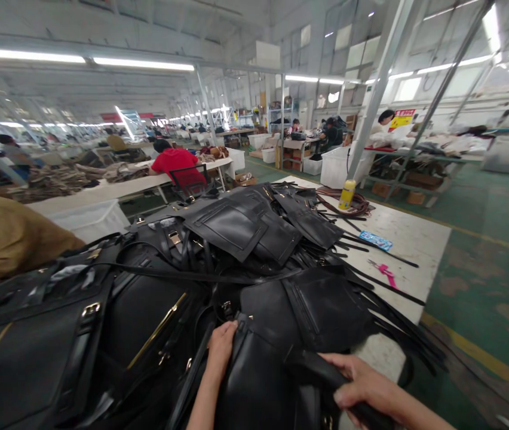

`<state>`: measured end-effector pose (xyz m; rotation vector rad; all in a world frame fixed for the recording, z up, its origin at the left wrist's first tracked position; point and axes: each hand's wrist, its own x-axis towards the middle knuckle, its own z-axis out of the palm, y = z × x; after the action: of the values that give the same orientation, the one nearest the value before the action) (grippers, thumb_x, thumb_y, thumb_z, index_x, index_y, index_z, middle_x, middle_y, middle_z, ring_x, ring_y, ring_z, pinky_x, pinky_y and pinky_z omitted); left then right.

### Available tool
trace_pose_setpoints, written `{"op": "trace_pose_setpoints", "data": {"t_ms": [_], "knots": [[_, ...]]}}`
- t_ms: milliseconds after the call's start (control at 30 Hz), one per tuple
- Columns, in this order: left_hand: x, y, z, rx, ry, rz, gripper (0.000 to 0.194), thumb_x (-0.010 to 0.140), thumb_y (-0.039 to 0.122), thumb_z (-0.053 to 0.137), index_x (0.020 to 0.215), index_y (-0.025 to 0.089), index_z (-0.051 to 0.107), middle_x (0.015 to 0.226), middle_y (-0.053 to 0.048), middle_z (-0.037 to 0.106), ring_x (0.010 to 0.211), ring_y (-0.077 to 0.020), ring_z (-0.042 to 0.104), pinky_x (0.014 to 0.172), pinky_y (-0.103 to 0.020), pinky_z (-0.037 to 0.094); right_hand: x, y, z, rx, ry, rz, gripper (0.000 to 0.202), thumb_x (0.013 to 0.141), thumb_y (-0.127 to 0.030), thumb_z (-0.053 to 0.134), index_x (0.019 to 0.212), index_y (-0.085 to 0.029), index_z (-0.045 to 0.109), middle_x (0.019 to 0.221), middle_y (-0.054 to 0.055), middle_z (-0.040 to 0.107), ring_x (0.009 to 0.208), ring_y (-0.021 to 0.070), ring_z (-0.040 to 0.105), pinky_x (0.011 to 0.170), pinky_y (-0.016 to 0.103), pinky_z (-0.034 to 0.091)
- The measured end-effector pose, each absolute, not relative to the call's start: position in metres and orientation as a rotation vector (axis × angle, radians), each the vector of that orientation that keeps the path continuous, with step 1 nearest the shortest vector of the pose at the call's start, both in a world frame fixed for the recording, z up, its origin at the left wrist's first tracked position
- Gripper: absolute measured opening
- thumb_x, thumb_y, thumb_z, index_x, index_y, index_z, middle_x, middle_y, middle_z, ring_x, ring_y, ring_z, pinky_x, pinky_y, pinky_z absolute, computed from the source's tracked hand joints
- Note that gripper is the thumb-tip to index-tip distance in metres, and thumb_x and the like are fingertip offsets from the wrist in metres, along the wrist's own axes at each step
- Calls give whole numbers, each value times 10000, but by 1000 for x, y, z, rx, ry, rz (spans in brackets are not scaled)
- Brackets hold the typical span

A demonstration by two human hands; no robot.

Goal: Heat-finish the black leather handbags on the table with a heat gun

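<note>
Black leather bags and panels with gold zips and buckles cover the table [420, 239]. My left hand [222, 346] is closed on the top edge of a black leather bag [254, 376] at the bottom middle. To its right, my right hand [355, 382] has its fingers wrapped round a thick black strap [315, 367], which looks slightly blurred. Flat black leather panels [232, 224] lie heaped beyond my hands. Another black bag [147, 316], with a slanted gold zip, lies left of my left hand.
Pink-handled pliers [386, 273], a blue packet [375, 240] and a yellow bottle [346, 194] are on the table's right side. Thin black straps hang over its right edge. A tan-clothed person [12, 236] is close at left; a red-shirted person [177, 167] sits beyond.
</note>
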<state>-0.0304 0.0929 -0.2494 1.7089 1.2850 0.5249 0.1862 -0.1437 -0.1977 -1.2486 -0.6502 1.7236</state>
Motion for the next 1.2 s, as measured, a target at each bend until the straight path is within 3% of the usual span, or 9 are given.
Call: {"op": "trace_pose_setpoints", "data": {"t_ms": [167,400,567,700,800,933,1000,1133,1200], "knots": [[-38,93,-257,1509,1286,600,378,626,479,487,689,146,654,707,-34,669,731,-214,590,676,-292,439,188,-106,-216,-1136,-757,1793,787,580,-177,627,1297,-167,303,659,47,645,414,113,553,347,149,409],[-41,87,-257,1349,1285,713,374,647,458,474,742,153,667,834,-57,680,900,-240,575,800,-333,427,156,-18,-194,-1148,-970,1806,735,574,-144,613,1264,-183,361,574,-6,592,376,112,538,325,173,425],[-38,80,-249,1335,1249,627,459,681,522,472,819,125,657,754,-61,681,782,-229,610,722,-330,459,152,13,-170,-1206,-971,1680,720,577,-141,638,1244,-234,384,726,6,610,382,79,529,318,143,404],[-38,77,-249,1416,1280,584,395,541,455,648,771,134,650,648,-12,666,682,-223,605,643,-295,449,180,-30,-148,-1262,-972,1604,710,614,-147,611,1261,-279,349,829,6,617,402,66,520,344,154,426],[-38,78,-253,1456,1342,600,379,510,448,663,721,133,649,578,2,644,646,-219,593,613,-283,431,195,-93,-147,-1301,-970,1736,710,594,-114,592,1256,-251,376,746,-15,630,414,68,508,373,146,418],[-38,79,-260,1462,1386,623,412,503,471,648,733,129,646,646,-22,662,698,-236,595,634,-292,434,194,-161,-170,-1326,-808,1717,681,514,-80,568,1175,-224,496,787,-30,630,413,36,457,381,109,376],[-38,79,-263,1458,1392,631,439,498,475,647,764,126,646,701,-37,673,738,-243,597,670,-300,438,191,-169,-182,-1327,-725,1683,671,514,-102,567,1173,-213,500,768,-22,629,426,47,478,385,110,370],[-38,80,-265,1453,1410,661,436,516,496,619,752,130,647,711,-48,672,775,-258,595,725,-329,439,186,-154,-190,-1440,-659,1680,743,562,-170,549,1277,-215,351,640,-7,626,341,88,489,314,143,346],[-38,81,-265,1446,1436,690,412,510,508,608,686,137,645,659,-44,661,783,-277,589,734,-352,437,186,-156,-187,-1439,-666,1678,742,544,-152,556,1262,-214,380,644,-4,631,363,99,509,326,147,363]]}}
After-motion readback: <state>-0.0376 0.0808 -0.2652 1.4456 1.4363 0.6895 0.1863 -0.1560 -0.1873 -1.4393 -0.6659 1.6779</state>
